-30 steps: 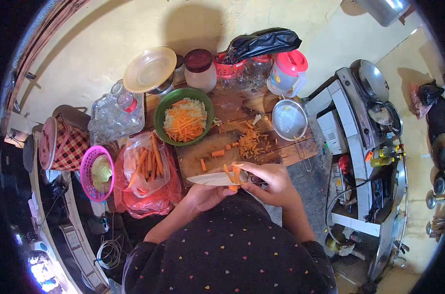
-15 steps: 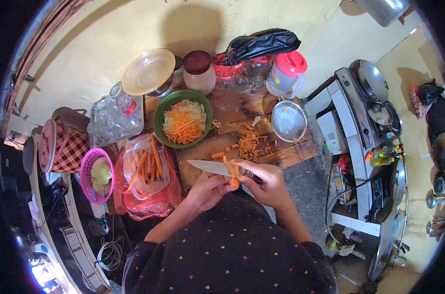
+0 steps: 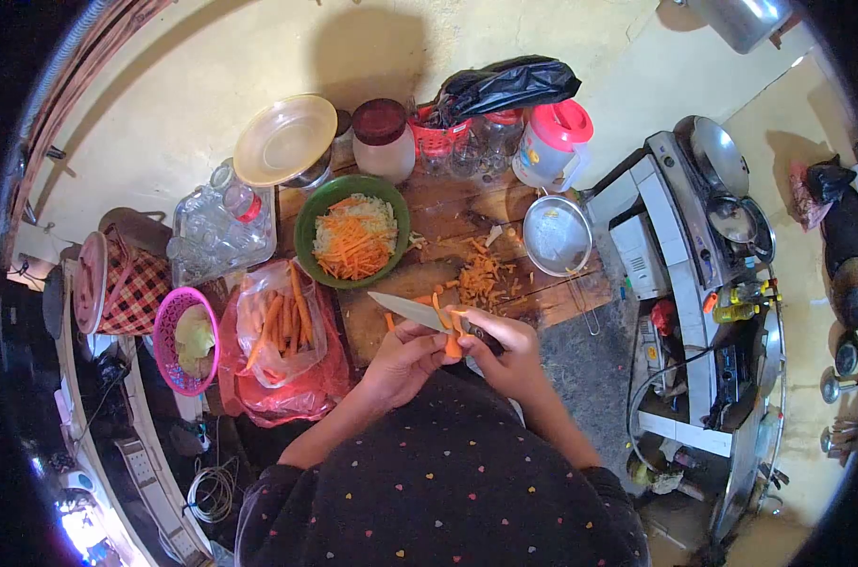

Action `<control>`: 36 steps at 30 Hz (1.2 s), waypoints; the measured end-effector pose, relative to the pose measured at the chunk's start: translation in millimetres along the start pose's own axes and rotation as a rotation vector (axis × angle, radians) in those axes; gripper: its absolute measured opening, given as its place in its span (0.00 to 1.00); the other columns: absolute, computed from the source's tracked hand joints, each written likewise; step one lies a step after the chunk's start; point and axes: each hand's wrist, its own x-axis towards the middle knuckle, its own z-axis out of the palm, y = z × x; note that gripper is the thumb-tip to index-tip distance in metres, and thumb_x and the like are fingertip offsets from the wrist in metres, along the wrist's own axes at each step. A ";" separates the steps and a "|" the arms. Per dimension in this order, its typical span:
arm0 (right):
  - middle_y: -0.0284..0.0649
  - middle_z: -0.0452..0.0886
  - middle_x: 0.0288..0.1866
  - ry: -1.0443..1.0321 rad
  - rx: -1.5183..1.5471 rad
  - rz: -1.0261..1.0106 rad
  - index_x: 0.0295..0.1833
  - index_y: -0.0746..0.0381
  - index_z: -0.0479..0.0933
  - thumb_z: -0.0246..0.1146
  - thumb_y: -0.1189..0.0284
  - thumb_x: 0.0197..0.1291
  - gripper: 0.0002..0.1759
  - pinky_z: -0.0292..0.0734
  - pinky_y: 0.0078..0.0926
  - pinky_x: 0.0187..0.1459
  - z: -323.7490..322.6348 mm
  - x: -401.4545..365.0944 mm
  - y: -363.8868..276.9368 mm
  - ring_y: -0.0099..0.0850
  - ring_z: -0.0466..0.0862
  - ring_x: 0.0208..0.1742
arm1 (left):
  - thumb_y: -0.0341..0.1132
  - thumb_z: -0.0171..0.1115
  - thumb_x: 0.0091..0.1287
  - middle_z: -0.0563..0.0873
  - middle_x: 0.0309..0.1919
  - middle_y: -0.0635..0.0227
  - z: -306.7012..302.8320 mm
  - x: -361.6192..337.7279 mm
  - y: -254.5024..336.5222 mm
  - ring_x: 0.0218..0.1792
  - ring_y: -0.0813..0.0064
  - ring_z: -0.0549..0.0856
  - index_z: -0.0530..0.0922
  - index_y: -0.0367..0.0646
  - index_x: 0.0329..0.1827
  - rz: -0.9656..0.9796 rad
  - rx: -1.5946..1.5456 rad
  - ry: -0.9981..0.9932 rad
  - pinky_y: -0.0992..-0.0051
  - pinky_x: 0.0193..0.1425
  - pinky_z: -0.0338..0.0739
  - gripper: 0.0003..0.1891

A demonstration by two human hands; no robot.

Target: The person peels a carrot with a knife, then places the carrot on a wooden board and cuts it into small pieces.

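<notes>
My left hand is closed around a peeled carrot, whose orange end shows between thumb and fingers. In my right hand is a kitchen knife, its blade pointing left across the carrot. Thin orange strips stand up along the blade by my right fingertips. Another orange piece shows just beyond my left hand. Orange peelings lie on the wooden table past my right hand. A green bowl with shredded carrot and pale shreds stands beyond my left hand.
Left of my hands, a bag of whole carrots lies on red plastic, beside a pink basket with a pale green vegetable. A metal strainer sits at the table's right edge. Jars and a pink-lidded pitcher line the wall; a stove stands right.
The knife has shifted slightly right and its tip has risen. An orange piece that lay beyond the blade no longer shows there; one now shows further left, by my left hand.
</notes>
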 end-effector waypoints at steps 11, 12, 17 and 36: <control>0.37 0.78 0.44 0.204 0.280 0.549 0.57 0.68 0.70 0.54 0.64 0.66 0.21 0.71 0.18 0.45 -2.7 6.2 26.3 0.22 0.77 0.42 | 0.27 0.55 0.64 0.78 0.51 0.65 1.6 4.2 7.7 0.43 0.73 0.81 0.68 0.39 0.60 0.020 -0.035 0.015 0.74 0.48 0.77 0.20; 0.35 0.78 0.43 0.205 0.230 0.594 0.58 0.68 0.70 0.54 0.64 0.66 0.21 0.72 0.16 0.40 -8.6 7.0 31.3 0.19 0.77 0.37 | 0.27 0.55 0.64 0.77 0.51 0.65 0.7 4.5 8.8 0.45 0.73 0.80 0.67 0.39 0.61 0.028 -0.048 -0.003 0.75 0.49 0.77 0.21; 0.39 0.78 0.42 0.303 -0.098 0.402 0.57 0.66 0.70 0.53 0.62 0.66 0.21 0.72 0.22 0.43 -12.9 0.1 67.1 0.26 0.77 0.39 | 0.27 0.53 0.65 0.76 0.53 0.63 -1.2 8.0 11.1 0.47 0.74 0.79 0.64 0.39 0.63 0.022 -0.077 -0.026 0.75 0.51 0.77 0.22; 0.38 0.76 0.31 0.207 -0.103 0.505 0.60 0.60 0.63 0.51 0.67 0.67 0.18 0.70 0.21 0.35 -12.3 5.7 45.7 0.21 0.74 0.31 | 0.31 0.47 0.69 0.70 0.31 0.73 -2.4 15.8 25.1 0.22 0.86 0.65 0.66 0.44 0.58 0.017 -0.045 0.137 0.87 0.23 0.58 0.14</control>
